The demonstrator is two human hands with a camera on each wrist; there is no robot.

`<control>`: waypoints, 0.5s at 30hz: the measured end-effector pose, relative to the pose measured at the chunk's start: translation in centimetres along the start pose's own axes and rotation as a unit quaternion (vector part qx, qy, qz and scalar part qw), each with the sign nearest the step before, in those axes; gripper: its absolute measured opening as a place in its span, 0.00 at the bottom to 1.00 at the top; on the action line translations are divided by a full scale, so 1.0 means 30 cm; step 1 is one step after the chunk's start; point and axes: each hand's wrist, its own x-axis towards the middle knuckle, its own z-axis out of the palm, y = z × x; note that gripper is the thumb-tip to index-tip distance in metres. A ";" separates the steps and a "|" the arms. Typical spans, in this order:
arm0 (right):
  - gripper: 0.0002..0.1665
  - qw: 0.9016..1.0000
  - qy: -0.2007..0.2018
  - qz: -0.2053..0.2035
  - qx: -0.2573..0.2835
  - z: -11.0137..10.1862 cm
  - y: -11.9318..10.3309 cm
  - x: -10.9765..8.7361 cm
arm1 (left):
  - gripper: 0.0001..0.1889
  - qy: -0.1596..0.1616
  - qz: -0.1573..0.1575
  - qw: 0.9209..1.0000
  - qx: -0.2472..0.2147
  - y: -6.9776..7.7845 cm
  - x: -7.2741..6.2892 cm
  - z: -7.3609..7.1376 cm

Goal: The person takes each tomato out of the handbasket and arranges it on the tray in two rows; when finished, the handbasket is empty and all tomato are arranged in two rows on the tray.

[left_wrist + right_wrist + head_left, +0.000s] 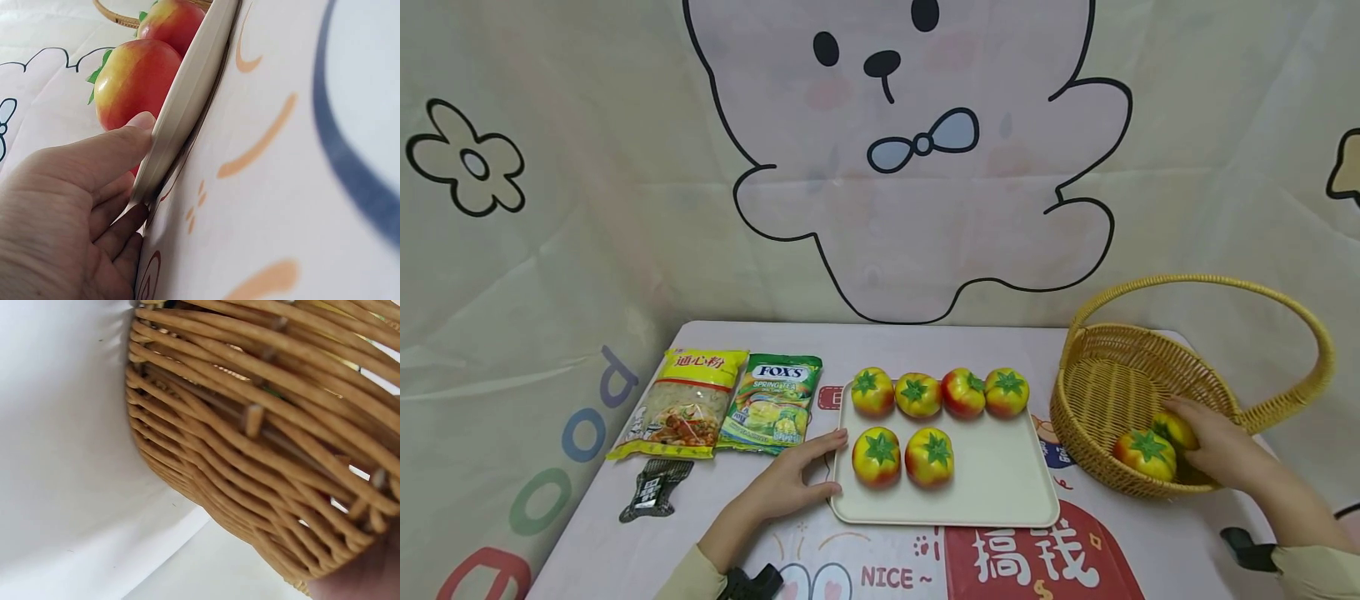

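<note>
My left hand (pixel 793 475) rests at the left edge of a cream rectangular tray (pixel 1000 492), fingers spread. In the left wrist view its thumb (pixel 134 128) touches the tray's rim beside a tomato (pixel 137 81). Several red-and-yellow tomatoes with green star-shaped tops lie on the tray: a back row (pixel 917 395) and two in front, one of them this tomato (pixel 929 458). My right hand (pixel 1213 442) reaches inside a wicker basket (pixel 1105 375) and grips a tomato (pixel 1175 429), partly covered by the fingers. Another tomato (pixel 1146 454) lies against it in the basket.
A yellow pasta bag (pixel 681 404) and a green FOX'S candy bag (pixel 771 404) lie left of the tray. A small black packet (pixel 657 490) sits in front of them. The basket's tall handle (pixel 1202 282) arches over its opening. A printed cloth hangs behind the table.
</note>
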 end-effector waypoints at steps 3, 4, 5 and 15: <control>0.39 1.000 -0.005 0.011 -0.020 0.000 -0.003 0.004 | 0.35 -0.002 -0.002 1.000 -0.002 0.002 -0.001 -0.001; 0.39 1.000 -0.006 0.014 -0.025 0.000 -0.004 0.005 | 0.35 -0.002 -0.002 1.000 -0.003 0.003 -0.001 -0.001; 0.39 0.999 -0.006 0.015 -0.029 0.000 -0.004 0.006 | 0.35 -0.002 -0.002 1.000 -0.003 0.004 -0.001 -0.002; 0.37 0.996 0.080 -0.002 -0.042 0.004 0.010 0.004 | 0.35 0.000 0.007 1.000 -0.003 0.004 -0.001 -0.002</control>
